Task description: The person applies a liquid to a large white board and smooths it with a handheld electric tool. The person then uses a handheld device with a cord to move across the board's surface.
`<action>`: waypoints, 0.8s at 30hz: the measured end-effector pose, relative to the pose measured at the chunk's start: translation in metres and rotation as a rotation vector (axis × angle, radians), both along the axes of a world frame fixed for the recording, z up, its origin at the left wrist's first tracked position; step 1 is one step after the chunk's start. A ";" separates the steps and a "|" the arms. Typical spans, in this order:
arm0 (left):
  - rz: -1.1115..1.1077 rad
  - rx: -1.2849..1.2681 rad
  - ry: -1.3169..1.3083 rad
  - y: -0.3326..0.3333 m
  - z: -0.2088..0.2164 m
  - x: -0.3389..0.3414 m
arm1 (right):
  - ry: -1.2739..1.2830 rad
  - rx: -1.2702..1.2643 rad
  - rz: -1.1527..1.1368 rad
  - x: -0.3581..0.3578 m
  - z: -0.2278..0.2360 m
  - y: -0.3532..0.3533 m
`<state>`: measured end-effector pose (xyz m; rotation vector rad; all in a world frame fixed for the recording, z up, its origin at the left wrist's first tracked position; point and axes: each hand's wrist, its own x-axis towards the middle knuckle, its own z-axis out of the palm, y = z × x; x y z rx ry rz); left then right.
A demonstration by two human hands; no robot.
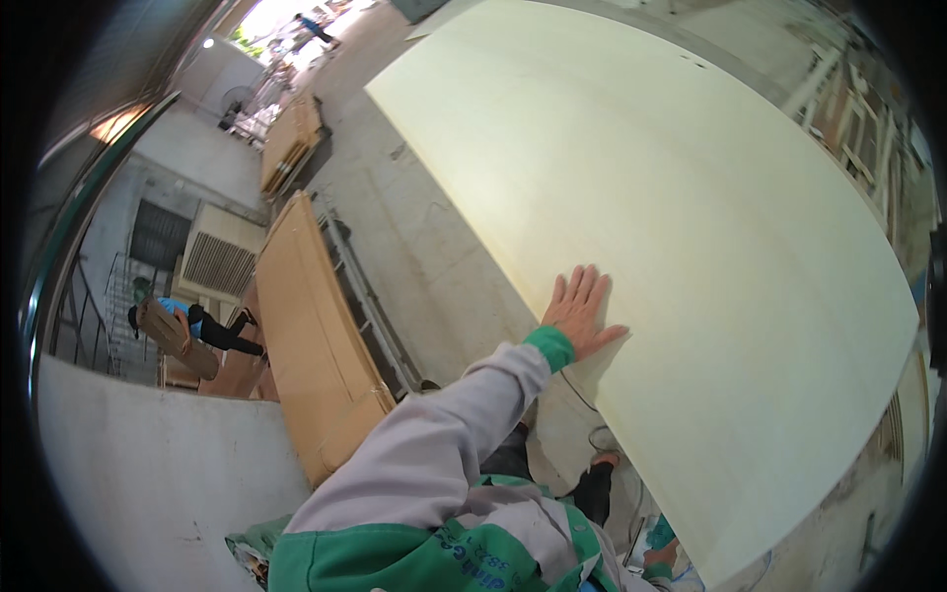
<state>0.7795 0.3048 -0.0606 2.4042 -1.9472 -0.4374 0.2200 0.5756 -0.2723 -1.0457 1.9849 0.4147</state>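
My left hand [582, 314] lies flat, palm down, on a large pale cream board [730, 247], close to its near left edge. Its fingers are stretched out and the thumb is spread to the right. At the bottom of the view, beside the board's lower corner, my right hand [663, 558] is closed around a teal-green object [659, 534]. Only a small part of that object shows, so its kind cannot be told. A dark cable [599, 434] hangs by the board's edge near my feet.
Brown flat panels [316, 345] lie stacked on a metal-framed cart to the left, with another stack [289, 143] beyond. At far left a person [192, 326] carries a brown bundle. Wood strips [858, 128] lie at the upper right. A white wall [158, 464] stands lower left.
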 end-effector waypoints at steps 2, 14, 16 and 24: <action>0.139 0.010 -0.058 0.035 -0.014 0.052 | -0.043 -0.119 0.205 0.040 -0.026 -0.017; 0.757 1.117 0.664 0.337 -0.196 0.134 | -0.128 0.086 0.570 0.357 -0.066 -0.129; 0.715 1.382 0.501 0.347 -0.200 0.101 | -0.181 0.087 0.629 0.402 -0.092 -0.153; 0.881 1.060 0.498 0.344 -0.268 0.121 | -0.091 -0.009 0.792 0.596 -0.270 -0.275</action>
